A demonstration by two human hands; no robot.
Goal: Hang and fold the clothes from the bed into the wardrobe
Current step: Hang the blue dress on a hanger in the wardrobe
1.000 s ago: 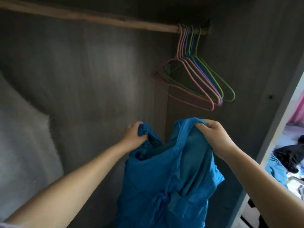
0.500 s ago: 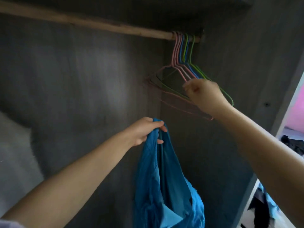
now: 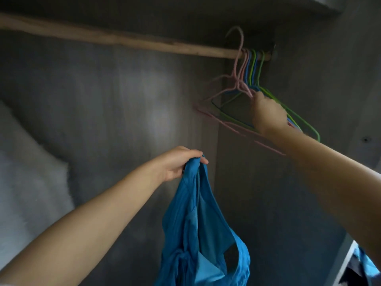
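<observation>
Interior of a domestic wardrobe, indicating a bedroom in a home. A wooden rail (image 3: 123,41) spans the compartment above both hands, its far end meeting the grey wood-grain side panel (image 3: 329,79). A cluster of thin wire hangers (image 3: 250,69) in pink, blue and green hangs from the rail's end, at the right hand (image 3: 268,114). The back panel (image 3: 113,100) carries the same grey laminate finish. A pale fluffy textile (image 3: 24,172) lies to the left of the left hand (image 3: 177,164), which holds a blue garment (image 3: 195,234). Below the right forearm, past the wardrobe's white edge (image 3: 346,263), more clothing (image 3: 365,269) is partly visible.
</observation>
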